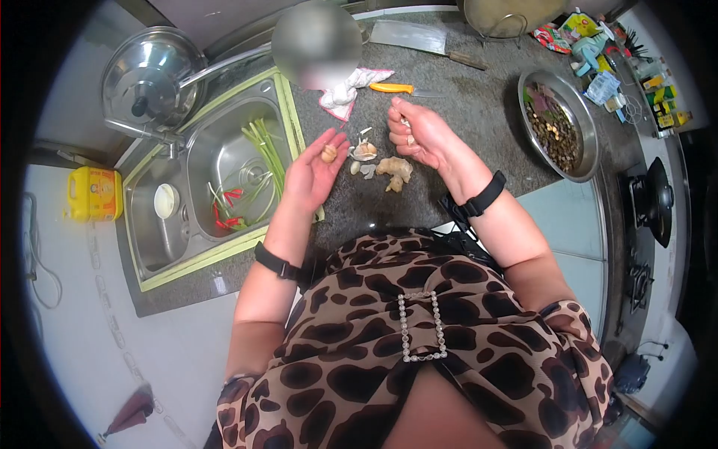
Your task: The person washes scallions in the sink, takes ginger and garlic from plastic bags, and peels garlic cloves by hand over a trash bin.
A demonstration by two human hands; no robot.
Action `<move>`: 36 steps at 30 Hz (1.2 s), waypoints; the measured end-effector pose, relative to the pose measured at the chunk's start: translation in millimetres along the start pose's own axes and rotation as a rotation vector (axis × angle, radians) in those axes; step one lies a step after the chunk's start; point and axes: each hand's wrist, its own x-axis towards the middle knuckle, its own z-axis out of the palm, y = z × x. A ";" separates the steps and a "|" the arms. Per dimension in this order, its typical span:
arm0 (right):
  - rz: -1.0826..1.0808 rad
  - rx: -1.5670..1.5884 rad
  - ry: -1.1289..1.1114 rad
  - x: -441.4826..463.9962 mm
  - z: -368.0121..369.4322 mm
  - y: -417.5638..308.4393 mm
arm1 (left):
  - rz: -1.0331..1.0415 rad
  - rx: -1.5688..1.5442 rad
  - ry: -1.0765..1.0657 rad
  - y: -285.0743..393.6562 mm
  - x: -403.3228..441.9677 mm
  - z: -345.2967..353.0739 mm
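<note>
On the palm of my left hand (315,166) rests a garlic clove (329,153), the fingers loosely curled beside it. My right hand (419,135) is closed, with small whitish bits that look like garlic (406,123) showing between its fingers. Between the hands, a broken garlic bulb (364,151) lies on the dark counter with a loose clove and papery skin. A knobbly piece of ginger (396,172) is just below my right hand. Beyond it lies a small knife with a yellow handle (391,87), near a crumpled white cloth (351,90).
At left, the double sink (232,157) holds green stalks (269,157), red chillies (226,209) and a white bowl (166,200). A cleaver (411,36) lies at the back. A metal basin (591,142) of dark shell-like pieces stands at right, near a wok (658,202).
</note>
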 end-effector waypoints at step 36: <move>-0.649 -0.749 0.227 -25.1 61.5 16.0 | 0.320 0.120 -0.036 -4.8 -30.7 82.2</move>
